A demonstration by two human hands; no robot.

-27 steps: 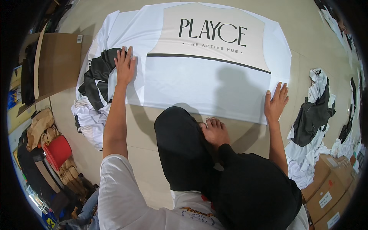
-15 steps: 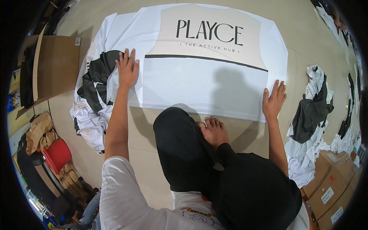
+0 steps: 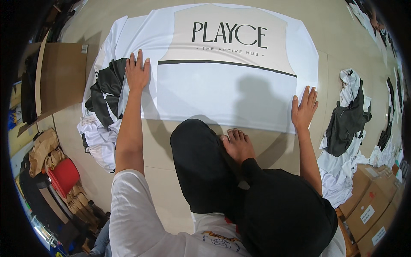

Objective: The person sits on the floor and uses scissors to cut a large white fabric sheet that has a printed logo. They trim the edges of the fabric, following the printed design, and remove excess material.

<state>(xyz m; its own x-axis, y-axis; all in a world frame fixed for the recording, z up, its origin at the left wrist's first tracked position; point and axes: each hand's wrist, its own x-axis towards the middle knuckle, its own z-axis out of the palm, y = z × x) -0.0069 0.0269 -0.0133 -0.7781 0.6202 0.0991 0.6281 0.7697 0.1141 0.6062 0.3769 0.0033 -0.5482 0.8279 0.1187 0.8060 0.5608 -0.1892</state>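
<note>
A large white fabric panel with a beige printed block and a thin dark stripe lies spread flat on the pale tiled floor, and both hands are down on it. The left hand presses palm-down on the panel's left part, fingers stretched out flat and slightly apart, pointing away from the person, gripping nothing. Just to the left of that hand, touching the panel's edge, sits a crumpled heap of black and white garments. The right hand lies flat at the panel's near right corner, fingers spread open on the cloth, the heel of the hand close to the hem; nothing is pinched or lifted. So the panel lies under both sets of fingers and stretches between and beyond them. A bare foot rests on the floor just short of the near hem, between the two arms. To the right, another pile of dark and white clothing lies apart from the panel, with brown cardboard boxes nearer the person. A flat brown cardboard sheet lies at far left.
</note>
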